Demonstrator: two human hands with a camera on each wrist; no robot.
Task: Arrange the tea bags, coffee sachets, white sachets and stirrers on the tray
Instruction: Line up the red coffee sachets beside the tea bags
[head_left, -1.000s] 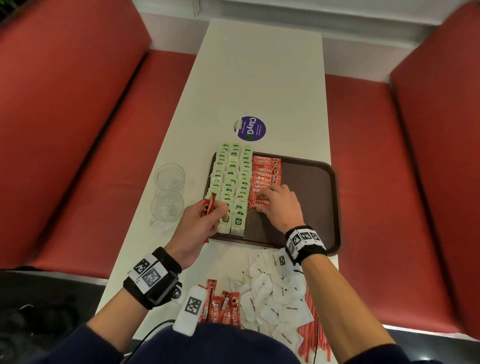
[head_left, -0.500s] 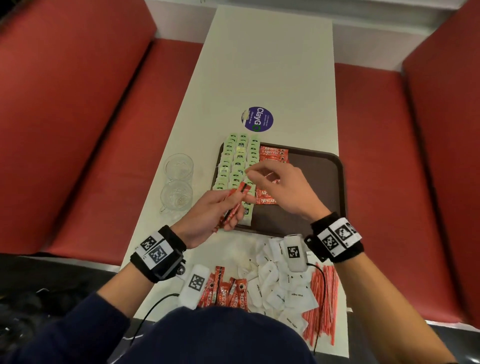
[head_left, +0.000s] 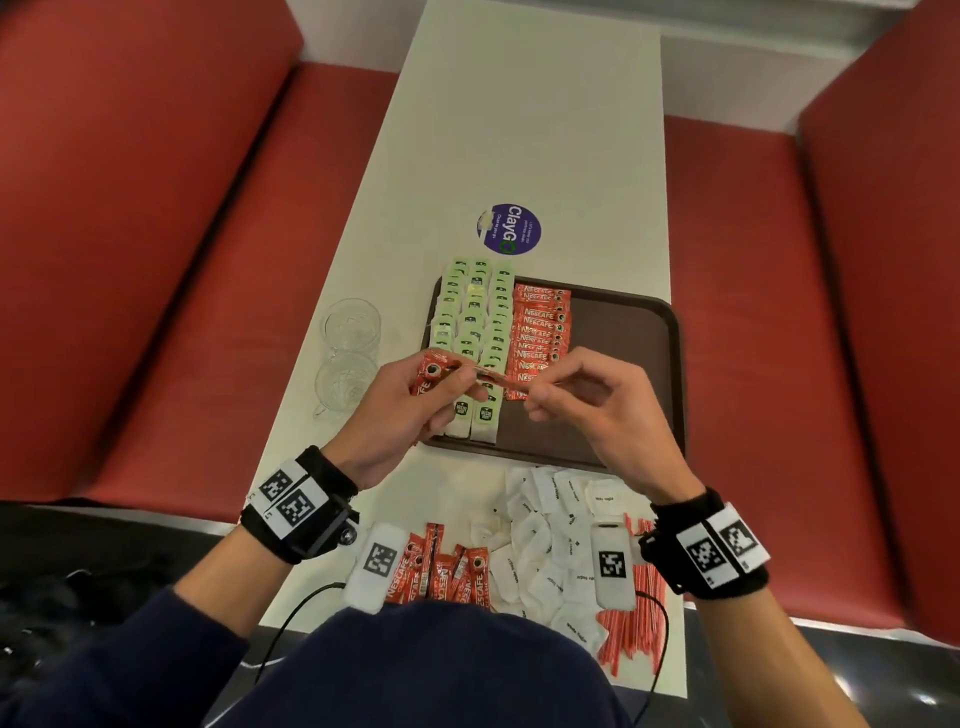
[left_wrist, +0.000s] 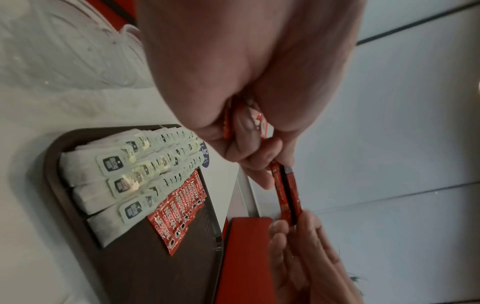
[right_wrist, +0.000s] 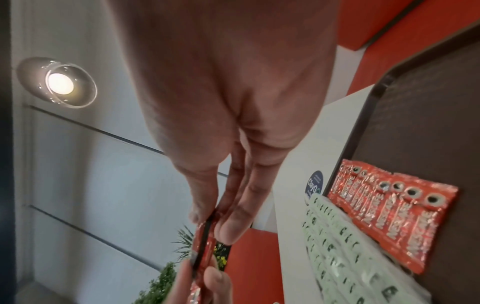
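The left hand (head_left: 400, 410) is clutching a small bunch of red coffee sachets (head_left: 434, 376) above the tray's (head_left: 623, 374) near-left corner, and the right hand (head_left: 587, 400) is pinching the free end of one sachet (left_wrist: 287, 195) between thumb and fingertips, drawing it out of the bunch. Both hands are closed on sachets, held in the air above the tray.

To my eye, the way to do this well is pulling straight along the sachet's length so the others are not dragging out with it, then laying it flat at the 6 o'clock end of the red column (head_left: 540, 338), logo up, edge overlapping its neighbour like the rest.

The tea bags (head_left: 475, 332) are sitting in three neat rows at the tray's 9 o'clock side, the coffee column just beside them. The tray's 3 o'clock half is showing bare brown.

At 6 o'clock on the table (head_left: 519, 130), more coffee sachets (head_left: 447, 577), the white sachets (head_left: 550, 530) and the red-striped stirrers (head_left: 634, 623) are waiting.

Reading the print: "NESCAFE" on the red sachets, "ClayGo" on the round blue sticker (head_left: 509, 228) at 12 o'clock. The white sachets' small print is too fine to read.
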